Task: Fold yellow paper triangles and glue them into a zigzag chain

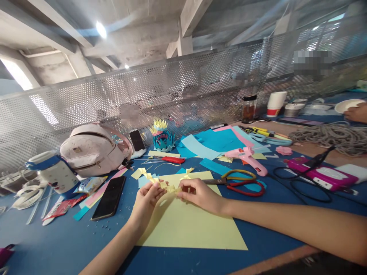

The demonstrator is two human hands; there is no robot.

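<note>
A folded yellow paper strip [171, 188] with pointed zigzag bends stretches between my two hands. My left hand [148, 194] pinches it near the middle, and one part of the strip rises up and left past the thumb. My right hand [197, 194] pinches the strip close by, with a short bent end showing above the fingers. Both hands are over a large sheet of yellow paper [189, 229] lying on the blue table. Scissors with one yellow and one red handle [246, 183] lie just right of my right hand, their blades partly behind it.
A pink glue gun [248, 157], a red cutter knife [173, 159] and blue paper sheets [218, 141] lie beyond. A folded paper flower piece [162, 137] stands by the mesh screen. Left are a phone [109, 198], a backpack [91, 149] and a tumbler [54, 173]. Another person's hand [357, 113] holds a bowl.
</note>
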